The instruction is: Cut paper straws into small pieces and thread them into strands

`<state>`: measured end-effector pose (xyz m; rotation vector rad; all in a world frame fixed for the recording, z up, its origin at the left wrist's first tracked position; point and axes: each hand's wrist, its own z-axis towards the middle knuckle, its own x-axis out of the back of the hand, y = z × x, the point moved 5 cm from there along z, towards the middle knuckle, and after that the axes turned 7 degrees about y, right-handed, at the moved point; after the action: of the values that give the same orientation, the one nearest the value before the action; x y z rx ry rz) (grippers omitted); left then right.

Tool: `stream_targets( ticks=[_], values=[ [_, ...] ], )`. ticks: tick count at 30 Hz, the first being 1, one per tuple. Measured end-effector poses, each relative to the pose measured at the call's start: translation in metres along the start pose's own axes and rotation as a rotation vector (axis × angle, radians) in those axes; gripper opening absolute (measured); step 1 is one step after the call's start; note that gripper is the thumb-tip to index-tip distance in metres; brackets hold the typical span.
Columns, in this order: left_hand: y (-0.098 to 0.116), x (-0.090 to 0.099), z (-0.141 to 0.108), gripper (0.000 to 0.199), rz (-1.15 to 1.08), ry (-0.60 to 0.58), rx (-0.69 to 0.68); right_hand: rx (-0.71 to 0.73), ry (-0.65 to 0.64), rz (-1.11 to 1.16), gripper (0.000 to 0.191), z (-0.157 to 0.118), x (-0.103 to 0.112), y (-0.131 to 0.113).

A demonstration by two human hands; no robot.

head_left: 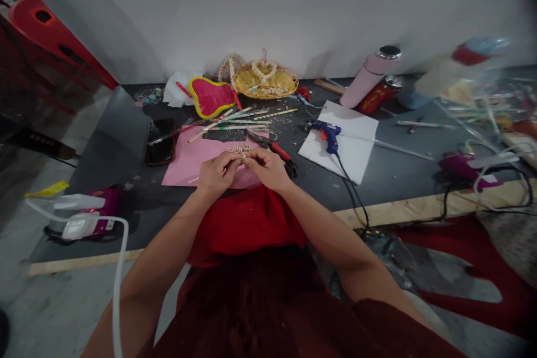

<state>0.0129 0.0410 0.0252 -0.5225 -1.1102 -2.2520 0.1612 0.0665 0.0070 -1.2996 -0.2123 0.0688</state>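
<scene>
My left hand (218, 172) and my right hand (268, 168) meet fingertip to fingertip over a pink sheet (184, 159). Both pinch a small pale beaded piece (241, 149), whose beads show just beyond the fingertips; its lower part is hidden by the fingers. Red-handled pliers (280, 151) lie right beside my right hand, behind it. A bundle of patterned thin sticks (235, 118) is spread behind the pink sheet.
A blue glue gun (328, 135) rests on a white board (361, 159). A phone (160, 142) lies left. Along the wall are a yellow basket (287, 83), a pink bottle (364, 81) and a red can (380, 95). Power strips (104, 212) with cables sit at both sides.
</scene>
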Motion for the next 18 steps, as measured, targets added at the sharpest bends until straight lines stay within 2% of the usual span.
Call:
stream_targets(
  ticks=[11, 18],
  values=[
    [-0.0007, -0.0001, -0.0005, 0.019, 0.021, -0.012, 0.014, 0.039, -0.028, -0.034, 0.022, -0.0014, -0.0004, -0.0030],
    [-0.0003, 0.0004, -0.0001, 0.018, -0.016, -0.008, 0.021, 0.068, -0.003, -0.040, 0.020, -0.0021, 0.0000, -0.0065]
  ],
)
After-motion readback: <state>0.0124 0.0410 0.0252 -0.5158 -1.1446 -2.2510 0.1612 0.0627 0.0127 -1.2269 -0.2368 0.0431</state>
